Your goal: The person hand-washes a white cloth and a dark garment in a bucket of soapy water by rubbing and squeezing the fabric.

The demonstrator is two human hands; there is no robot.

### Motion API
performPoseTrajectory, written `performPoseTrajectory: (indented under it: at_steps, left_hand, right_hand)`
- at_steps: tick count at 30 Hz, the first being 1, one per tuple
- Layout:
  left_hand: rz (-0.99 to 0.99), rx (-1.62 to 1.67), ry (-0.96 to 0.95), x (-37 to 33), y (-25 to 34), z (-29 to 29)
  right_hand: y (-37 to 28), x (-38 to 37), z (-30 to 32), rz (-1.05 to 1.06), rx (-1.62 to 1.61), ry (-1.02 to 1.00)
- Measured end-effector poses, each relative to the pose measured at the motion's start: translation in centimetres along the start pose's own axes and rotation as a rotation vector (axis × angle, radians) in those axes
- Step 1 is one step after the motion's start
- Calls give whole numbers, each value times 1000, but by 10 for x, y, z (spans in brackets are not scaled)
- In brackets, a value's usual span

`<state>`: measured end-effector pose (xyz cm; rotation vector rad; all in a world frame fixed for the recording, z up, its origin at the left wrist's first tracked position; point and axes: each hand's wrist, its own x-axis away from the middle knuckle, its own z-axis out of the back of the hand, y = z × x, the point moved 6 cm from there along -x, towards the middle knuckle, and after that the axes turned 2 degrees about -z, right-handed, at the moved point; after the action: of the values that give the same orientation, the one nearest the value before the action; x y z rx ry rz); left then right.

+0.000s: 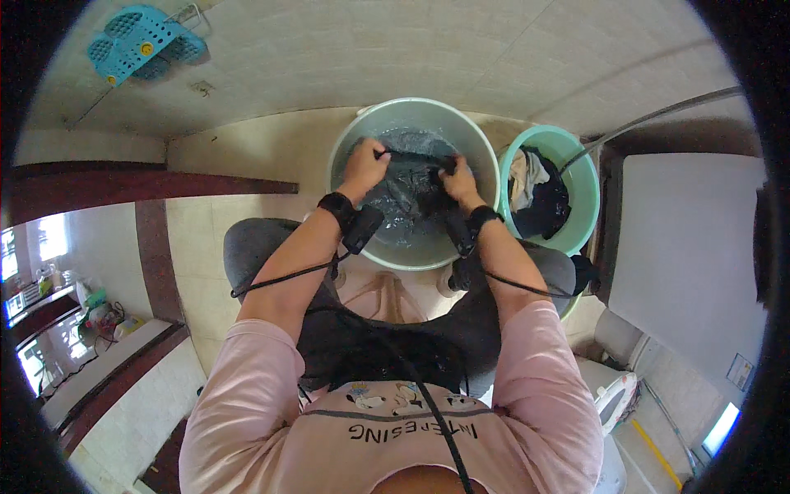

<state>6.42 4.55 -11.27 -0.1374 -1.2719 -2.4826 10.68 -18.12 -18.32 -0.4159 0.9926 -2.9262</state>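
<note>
A large pale metal basin (341,148) with water (407,233) in it stands on the floor in front of me. Over the water a wet black garment (421,165) is stretched between my two hands; its lower part hangs into the water, and its exact kind does not show. My left hand (366,169) is closed on one end of its upper edge. At the other end my right hand (462,179) grips the same edge between thumb and fingers. Both wrists carry black bands with dark box-shaped devices and cables.
Close on the right stands a mint-green bucket (586,185) holding dark and beige clothes (527,177). A grey hose (658,111) runs past it beside a white panel (683,230). A brown door edge (164,183) juts in from the left. Blue slippers (144,45) hang on the wall.
</note>
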Motion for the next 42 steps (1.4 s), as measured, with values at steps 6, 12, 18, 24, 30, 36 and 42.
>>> performPoseTrajectory:
  at_steps: [6, 12, 18, 24, 30, 36, 42]
  left_hand:
    - [-73, -248, -360, 24, -58, -45]
    - [63, -129, -12, 6, -56, -29]
    - [242, -354, -380, 16, -72, -65]
    - [255, -134, -62, 4, -94, -48]
    - [230, 53, 52, -6, -106, -81]
    - [122, 709, -333, -1, -51, -78]
    - [590, 741, -205, 19, -19, -54]
  right_hand:
    - [-45, 57, -51, 247, 112, -638]
    - [19, 14, -13, -158, 116, 38]
    - [-2, 28, -81, 80, 106, -436]
    - [60, -6, -60, -260, 145, -118]
    - [-10, 11, -92, -559, -837, -598]
    - [-129, 50, -16, -332, -997, -720]
    - [-134, 32, 7, -83, -392, -193]
